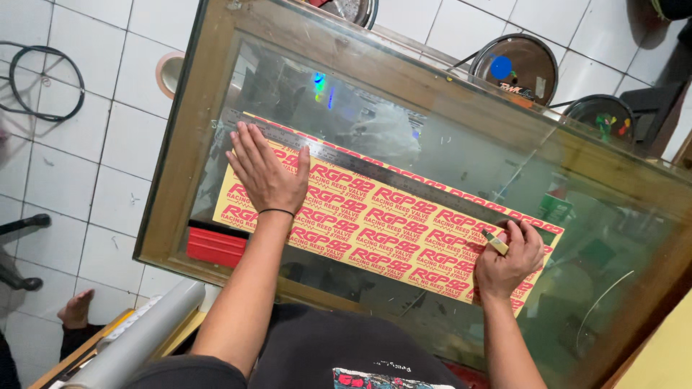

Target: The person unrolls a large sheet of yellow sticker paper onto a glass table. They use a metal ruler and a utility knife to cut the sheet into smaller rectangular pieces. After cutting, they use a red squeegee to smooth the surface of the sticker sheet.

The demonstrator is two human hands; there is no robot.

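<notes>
Sticker sheet lies across the glass counter; left hand presses flat, fingers spread, on the steel ruler, right hand pinches a cutter.

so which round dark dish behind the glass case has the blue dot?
The middle round dark dish, beyond the case's far edge; its neighbours lack the blue dot.
</notes>
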